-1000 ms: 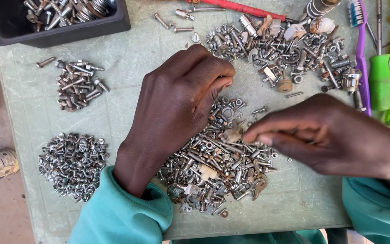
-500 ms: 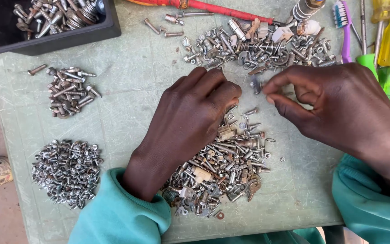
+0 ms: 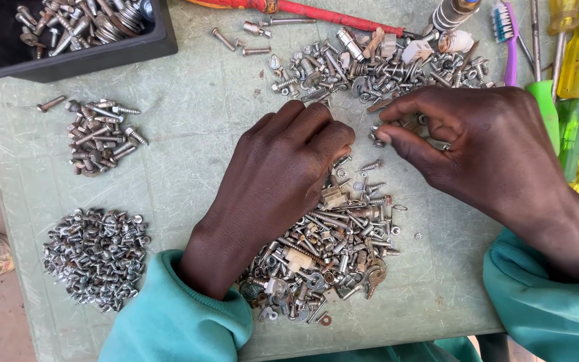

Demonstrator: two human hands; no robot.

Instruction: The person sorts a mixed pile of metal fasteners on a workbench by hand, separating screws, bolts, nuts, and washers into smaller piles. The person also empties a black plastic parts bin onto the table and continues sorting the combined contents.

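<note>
Taking the mixed heap of screws, washers and keys (image 3: 333,248) in the middle of the green table (image 3: 189,121) as the landmark: far to its left lies a pile of small silver screws (image 3: 95,258), and up-left of it a smaller cluster of darker bolts (image 3: 98,134). Further up-left, at the table's corner, stands a black bin (image 3: 68,53) holding more hardware. The left hand (image 3: 276,181) lies over the heap's upper left part, fingers curled and pressed together, knuckles up (whether it grips anything, I cannot tell). Just above the heap the right hand (image 3: 484,151) hovers, its thumb and forefinger pinching a small metal piece (image 3: 378,136). Above that spreads a second heap of mixed hardware (image 3: 376,64). Far right of the landmark lie green and yellow screwdrivers (image 3: 574,87) and a purple toothbrush (image 3: 509,40).
</note>
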